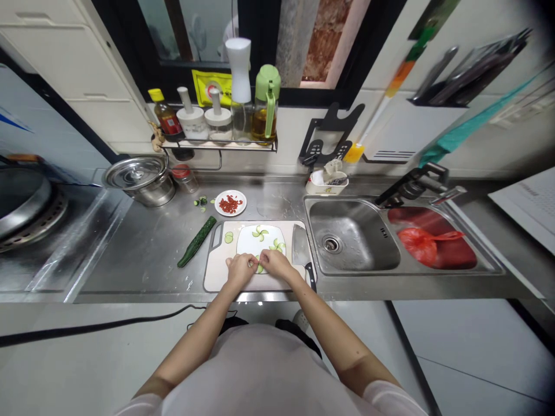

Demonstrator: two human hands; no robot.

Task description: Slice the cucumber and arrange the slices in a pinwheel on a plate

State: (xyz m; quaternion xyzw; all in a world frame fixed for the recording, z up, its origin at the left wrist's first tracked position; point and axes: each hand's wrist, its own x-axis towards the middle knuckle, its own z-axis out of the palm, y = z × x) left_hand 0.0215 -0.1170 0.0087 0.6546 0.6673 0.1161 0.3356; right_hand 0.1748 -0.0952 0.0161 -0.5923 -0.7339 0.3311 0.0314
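Left hand (241, 268) and right hand (276, 264) curl at slices (259, 269), grip unclear. The cucumber (197, 241) slants lengthwise, away and rightward.

Fingers (248, 260) at cucumber slices (260, 268); white plate (245, 240) on cutting board (219, 274)

This is a kitchen. A steel counter (139, 248) runs across the scene, with a double sink (373, 242) and faucet (411, 186) on the right and a pan (21, 190) over a burner (47, 222) at the left. On the far side stand a lidded pot (156, 192) and a rack (221, 148) of seasoning jars (193, 124); knives (477, 72) sit in a wall holder (396, 124) to the right. Nearer, a chopping board (223, 274) bears a kitchen knife (300, 245) and a white plate (245, 240) with green slices (260, 233).
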